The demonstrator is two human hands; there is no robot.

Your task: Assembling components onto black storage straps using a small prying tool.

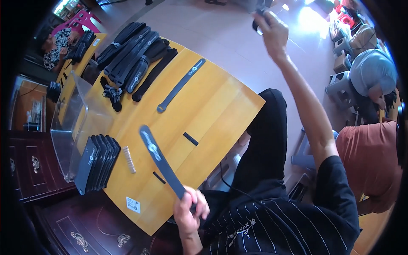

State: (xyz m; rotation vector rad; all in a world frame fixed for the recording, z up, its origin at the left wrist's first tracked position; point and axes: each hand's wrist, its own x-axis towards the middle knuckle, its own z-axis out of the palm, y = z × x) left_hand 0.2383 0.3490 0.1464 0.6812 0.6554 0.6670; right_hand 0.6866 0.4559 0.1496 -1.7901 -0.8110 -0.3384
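Observation:
My left hand (190, 211) is closed around the lower end of a flat dark grey strap (158, 155). The strap slants up and away over the wooden table, its rounded far end bearing a pale printed mark. Raised high above the floor beyond the table, my right hand (274, 36) pinches a small dark thing (256, 25) whose kind is too blurred to name. A similar strap (180, 87) lies flat on the table. At its far left side several black straps (134, 53) are heaped in bundles.
Several folded dark pieces (97, 163) stand in a row near a clear plastic panel (78, 123). A pale ridged strip (128, 159) and a white label (133, 205) are on the table (221, 102). People (369, 157) sit at the right; another person (57, 49) is far left.

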